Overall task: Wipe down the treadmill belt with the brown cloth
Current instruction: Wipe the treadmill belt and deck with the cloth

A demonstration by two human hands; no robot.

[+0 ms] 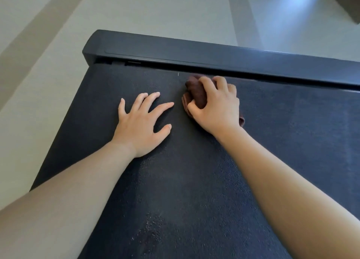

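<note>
1. Right hand (216, 105): fingers curled over the bunched brown cloth (195, 92), gripping it and pressing it onto the treadmill belt (194, 181).
2. Cloth: lies under the palm, protruding past the fingertips and behind the wrist, just beside the black end cover (194, 52).
3. Left hand (142, 126): flat on the belt, fingers spread, holding nothing.

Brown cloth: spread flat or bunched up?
Bunched up. The brown cloth is a wad gripped under the right hand on the treadmill belt; only folds show past the fingers.
</note>
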